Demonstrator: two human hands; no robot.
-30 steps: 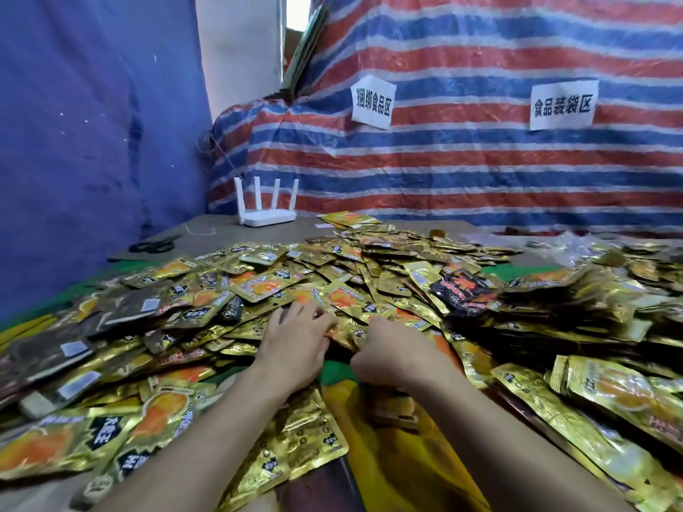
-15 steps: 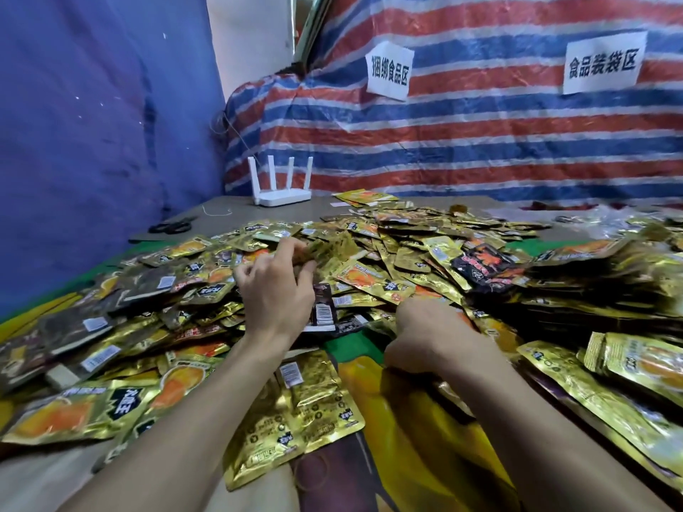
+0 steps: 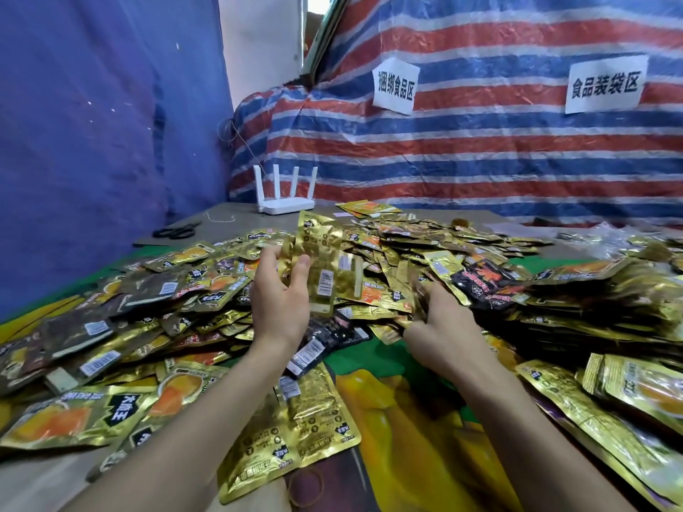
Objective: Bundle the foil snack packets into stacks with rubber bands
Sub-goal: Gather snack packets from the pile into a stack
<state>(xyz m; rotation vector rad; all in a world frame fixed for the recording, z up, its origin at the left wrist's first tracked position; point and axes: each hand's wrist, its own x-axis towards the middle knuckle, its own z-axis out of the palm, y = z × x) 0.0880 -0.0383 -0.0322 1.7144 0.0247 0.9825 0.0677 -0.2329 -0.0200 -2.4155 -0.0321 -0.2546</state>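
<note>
A wide heap of gold foil snack packets (image 3: 403,253) covers the table. My left hand (image 3: 282,293) holds several gold packets (image 3: 323,260) upright above the heap, thumb across their front, barcode sides facing me. My right hand (image 3: 439,323) reaches into the heap to the right, fingers curled among packets there; what it grips is hidden. A black and red packet (image 3: 484,279) lies just beyond it. A rubber band (image 3: 306,487) lies on the cloth near the front edge, between my forearms.
A white router (image 3: 286,201) and black scissors (image 3: 175,230) sit at the far left of the table. A striped tarp with two paper signs (image 3: 394,85) hangs behind. More packets (image 3: 292,434) lie flat near me, and piles (image 3: 610,393) rise at the right.
My left hand has lifted a few gold packets up out of the heap and holds them upright. My right hand has shifted right, deeper into the pile.
</note>
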